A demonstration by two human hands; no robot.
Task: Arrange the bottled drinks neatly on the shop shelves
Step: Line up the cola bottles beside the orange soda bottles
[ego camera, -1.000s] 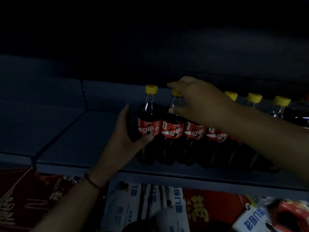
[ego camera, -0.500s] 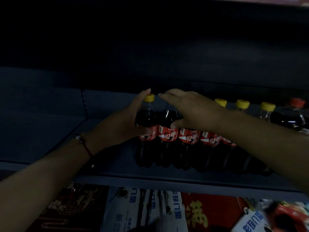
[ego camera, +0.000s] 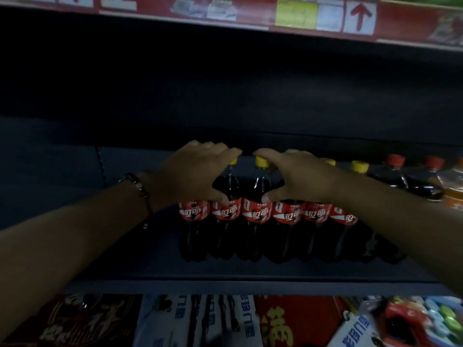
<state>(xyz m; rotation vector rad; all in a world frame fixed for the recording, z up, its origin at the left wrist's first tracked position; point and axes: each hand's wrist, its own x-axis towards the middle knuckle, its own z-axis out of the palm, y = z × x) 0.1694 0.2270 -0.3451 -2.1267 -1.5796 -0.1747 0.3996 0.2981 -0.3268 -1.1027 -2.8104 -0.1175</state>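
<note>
A row of cola bottles with red labels and yellow caps stands upright, side by side and touching, on a dark shelf. 6 red labels show in the row.

The left hand lies over the tops of the bottles at the left end of the row. Its fingers curl over the caps toward the back of the shelf, and its thumb presses against the shoulder of the 2nd bottle just above the label, so this grip is clamped on the bottles at that end. A dark beaded bracelet sits on the left wrist.

The right hand reaches in from the right and covers the tops of the bottles just right of the 3rd one. Its fingertips touch the yellow cap of the 3rd bottle, and its thumb rests on that bottle's shoulder, above the label, so this grip pinches the bottle. The fingertips of the 2 hands are near each other but apart.

To the right of the row stand darker bottles with red caps, and an orange bottle shows at the frame edge. Above runs a red price strip; below the shelf lie printed packages.
</note>
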